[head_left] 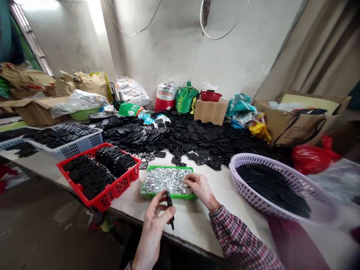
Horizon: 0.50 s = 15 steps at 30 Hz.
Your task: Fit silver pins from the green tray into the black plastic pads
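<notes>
My left hand [155,221] is raised above the table's front edge, its fingers pinching a narrow black piece [170,210] whose exact form I cannot tell. My right hand [199,188], in a red plaid sleeve [239,236], rests at the right side of a green tray [168,196]. Its fingertips touch the many small silver metal pins [164,180] that fill the tray. To the left stands a red plastic basket [98,202] of stacked black perforated plates. To the right, a lilac round basket [270,180] holds flat black pieces.
A large heap of black perforated plates [174,138] covers the back of the white table [194,228]. A blue basket [67,144] holds more plates at the left. Cardboard boxes, sacks and plastic bags line the wall, and a red bag [312,157] sits at the right.
</notes>
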Each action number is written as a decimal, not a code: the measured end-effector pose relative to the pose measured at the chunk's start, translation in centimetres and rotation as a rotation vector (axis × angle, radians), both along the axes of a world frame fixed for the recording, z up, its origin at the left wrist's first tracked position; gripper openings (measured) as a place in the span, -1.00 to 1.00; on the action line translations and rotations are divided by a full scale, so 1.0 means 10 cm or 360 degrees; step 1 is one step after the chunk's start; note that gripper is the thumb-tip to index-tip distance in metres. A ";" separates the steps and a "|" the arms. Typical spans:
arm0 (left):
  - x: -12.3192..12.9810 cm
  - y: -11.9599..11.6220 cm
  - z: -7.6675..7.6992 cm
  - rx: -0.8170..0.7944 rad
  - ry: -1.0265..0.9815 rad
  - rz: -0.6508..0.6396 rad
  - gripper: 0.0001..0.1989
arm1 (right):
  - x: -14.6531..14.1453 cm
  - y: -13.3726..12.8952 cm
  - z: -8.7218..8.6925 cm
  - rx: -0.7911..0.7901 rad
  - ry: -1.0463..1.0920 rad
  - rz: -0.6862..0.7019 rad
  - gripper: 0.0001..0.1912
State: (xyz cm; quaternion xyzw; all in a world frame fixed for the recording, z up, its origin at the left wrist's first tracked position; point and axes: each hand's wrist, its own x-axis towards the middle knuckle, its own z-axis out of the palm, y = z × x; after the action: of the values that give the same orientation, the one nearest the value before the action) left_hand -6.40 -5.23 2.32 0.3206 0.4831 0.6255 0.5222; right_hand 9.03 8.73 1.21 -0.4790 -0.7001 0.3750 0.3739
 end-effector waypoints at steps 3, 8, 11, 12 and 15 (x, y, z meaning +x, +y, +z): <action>0.03 0.03 0.00 -0.0011 0.0047 0.0026 -0.47 | 0.01 0.04 -0.05 -0.0098 0.0229 0.0020 -0.84; 0.08 0.01 0.01 -0.0054 0.0003 0.0128 -0.48 | 0.02 0.04 -0.04 -0.0224 0.0430 0.0045 -0.80; 0.09 -0.01 0.01 -0.0062 -0.0028 0.0142 -0.49 | 0.04 -0.07 0.06 -0.0255 0.0521 0.0073 -0.82; 0.09 -0.01 0.01 -0.0064 -0.0024 0.0138 -0.50 | 0.04 -0.14 0.10 -0.0268 0.0568 0.0096 -0.84; 0.08 0.01 0.02 -0.0053 0.0042 0.0125 -0.48 | 0.05 -0.35 0.24 -0.0339 0.0783 0.0207 -0.86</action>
State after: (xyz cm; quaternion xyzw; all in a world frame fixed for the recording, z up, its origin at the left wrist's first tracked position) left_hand -5.58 -5.17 2.52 0.3010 0.5124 0.6331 0.4960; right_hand 9.48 5.26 3.59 -0.3644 -0.5740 0.5748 0.4553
